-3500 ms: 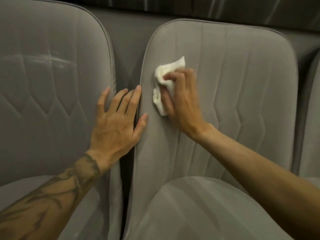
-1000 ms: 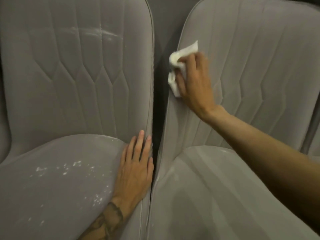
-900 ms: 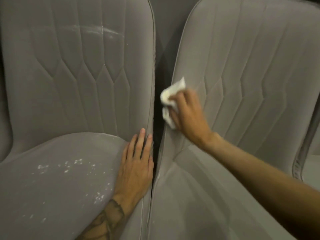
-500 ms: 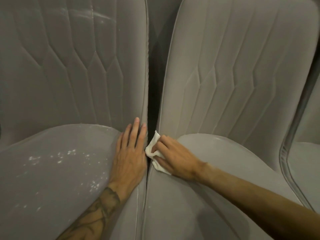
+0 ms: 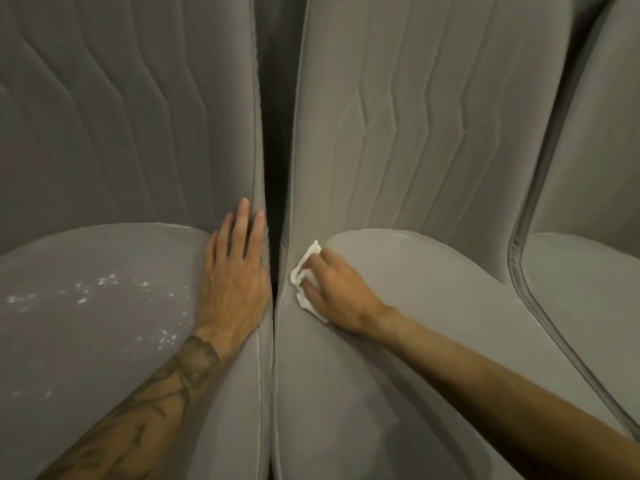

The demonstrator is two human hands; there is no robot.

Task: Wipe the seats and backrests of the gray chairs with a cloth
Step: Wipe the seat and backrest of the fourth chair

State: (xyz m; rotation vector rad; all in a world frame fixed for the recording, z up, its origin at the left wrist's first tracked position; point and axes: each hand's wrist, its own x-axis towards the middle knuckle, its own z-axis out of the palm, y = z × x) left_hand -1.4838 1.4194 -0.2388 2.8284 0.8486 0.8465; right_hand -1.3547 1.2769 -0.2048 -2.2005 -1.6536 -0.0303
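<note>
Two gray chairs stand side by side with a dark gap between them. My right hand (image 5: 337,292) grips a crumpled white cloth (image 5: 304,271) and presses it on the left rear edge of the right chair's seat (image 5: 398,358), just below its quilted backrest (image 5: 415,116). My left hand (image 5: 235,275) lies flat, fingers straight, on the right edge of the left chair's seat (image 5: 97,341), fingertips touching its backrest (image 5: 138,116). White specks dot the left seat (image 5: 104,282).
A third gray chair (image 5: 595,271) with a piped edge stands close on the right. The narrow dark gap (image 5: 275,188) runs between the two middle chairs.
My right hand wiped the cloth down the right backrest's left edge and onto the seat corner. My left hand slid from the backrest down to the left seat edge and stays there.
</note>
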